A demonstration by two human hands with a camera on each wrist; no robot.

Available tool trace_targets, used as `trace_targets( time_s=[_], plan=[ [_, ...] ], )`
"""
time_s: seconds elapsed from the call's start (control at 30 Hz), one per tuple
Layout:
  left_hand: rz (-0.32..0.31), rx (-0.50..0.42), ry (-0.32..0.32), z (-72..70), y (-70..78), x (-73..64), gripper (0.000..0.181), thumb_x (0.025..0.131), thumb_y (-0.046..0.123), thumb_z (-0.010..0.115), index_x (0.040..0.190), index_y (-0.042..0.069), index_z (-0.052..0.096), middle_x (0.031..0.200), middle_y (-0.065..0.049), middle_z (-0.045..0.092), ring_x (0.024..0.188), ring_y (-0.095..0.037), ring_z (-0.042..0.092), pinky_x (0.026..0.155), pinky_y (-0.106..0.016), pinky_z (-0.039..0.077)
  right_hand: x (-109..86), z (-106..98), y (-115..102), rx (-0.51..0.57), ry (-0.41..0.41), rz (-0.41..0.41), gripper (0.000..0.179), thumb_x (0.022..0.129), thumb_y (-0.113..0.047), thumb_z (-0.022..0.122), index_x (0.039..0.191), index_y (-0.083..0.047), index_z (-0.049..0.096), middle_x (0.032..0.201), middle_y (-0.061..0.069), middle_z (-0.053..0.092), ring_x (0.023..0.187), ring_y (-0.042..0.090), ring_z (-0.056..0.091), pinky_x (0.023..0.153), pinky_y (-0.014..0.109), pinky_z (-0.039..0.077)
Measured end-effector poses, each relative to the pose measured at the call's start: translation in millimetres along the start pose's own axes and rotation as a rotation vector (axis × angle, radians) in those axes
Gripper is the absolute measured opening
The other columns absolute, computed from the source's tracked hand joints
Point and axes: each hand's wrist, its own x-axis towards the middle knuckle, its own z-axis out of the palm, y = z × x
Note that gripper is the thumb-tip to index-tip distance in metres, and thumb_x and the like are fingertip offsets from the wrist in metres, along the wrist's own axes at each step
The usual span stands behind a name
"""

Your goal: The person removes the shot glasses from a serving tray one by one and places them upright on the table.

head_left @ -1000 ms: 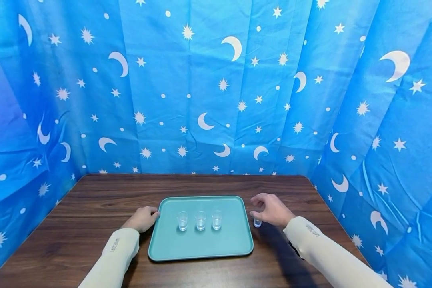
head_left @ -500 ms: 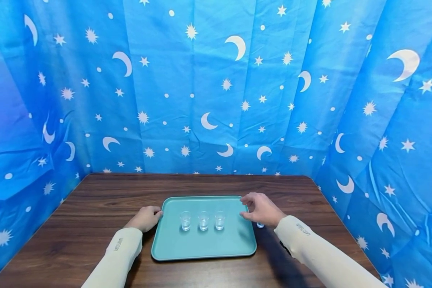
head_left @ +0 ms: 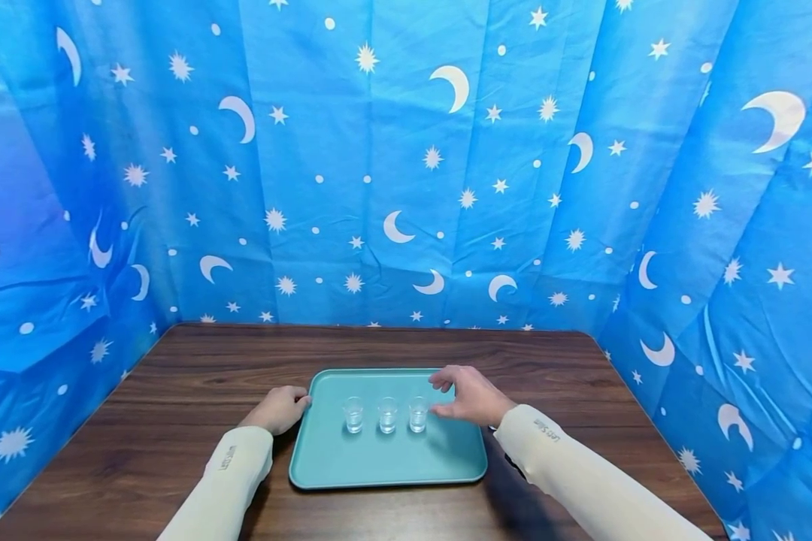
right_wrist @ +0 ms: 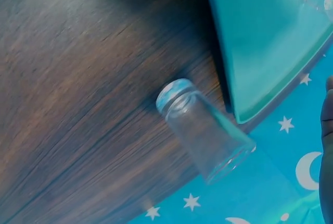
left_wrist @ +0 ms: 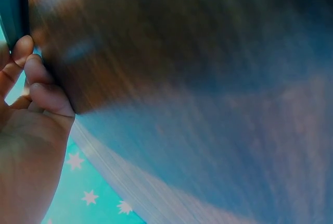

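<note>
Three small clear shot glasses stand in a row on a teal tray [head_left: 386,462] in the head view: a left one [head_left: 354,417], a middle one [head_left: 387,417] and a right one [head_left: 417,417]. My left hand [head_left: 277,409] holds the tray's left rim, its fingers curled at the edge in the left wrist view. Over the tray's right side is my right hand [head_left: 472,396], thumb and fingers spread apart, fingertips close to the right glass. A fourth shot glass [right_wrist: 203,133] stands on the table just outside the tray, mostly hidden behind my right wrist in the head view.
The tray lies on a dark wood-grain table [head_left: 223,361]. A blue curtain [head_left: 406,173] with white moons and stars hangs behind the table and along both sides.
My right hand has moved left from around the fourth glass to beside the right glass on the tray, leaving the fourth glass standing. My left hand stays at the rim.
</note>
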Motion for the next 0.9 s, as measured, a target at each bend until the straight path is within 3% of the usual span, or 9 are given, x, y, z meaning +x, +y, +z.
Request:
trace_targets(
  time_s=[0.33,0.77,0.9],
  plan=[
    [0.021,-0.008,0.005,0.3,1.4,-1.6,0.028,0.101,0.02,0.047,0.077,0.009,0.054,0.065,-0.006,0.04,0.06,-0.02,0.04,0.061,-0.036,0.033,6.5,10.5,-5.8,0.0,-0.057,-0.016,0.045,0.08,-0.029,0.077,0.115,-0.005,0.065,0.105,0.001,0.065,0.091,0.015,0.06,0.077,0.031,0.049],
    [0.031,-0.013,0.021,-1.2,2.0,-5.2,0.029,0.101,0.019,0.047,0.075,0.008,0.053,0.065,-0.006,0.041,0.059,-0.02,0.04,0.06,-0.035,0.033,10.5,17.9,-5.1,-0.001,-0.061,-0.073,0.031,0.081,-0.02,0.075,0.107,-0.004,0.067,0.095,0.001,0.066,0.081,0.01,0.059,0.072,0.027,0.049],
    [0.04,-0.011,0.018,-2.7,1.2,-6.7,0.028,0.101,0.019,0.047,0.076,0.007,0.054,0.065,-0.006,0.041,0.06,-0.02,0.04,0.06,-0.035,0.034,10.9,15.7,-4.3,-0.002,-0.058,-0.051,0.03,0.081,-0.022,0.075,0.106,-0.006,0.068,0.093,-0.002,0.065,0.08,0.01,0.059,0.072,0.027,0.049]
  ],
)
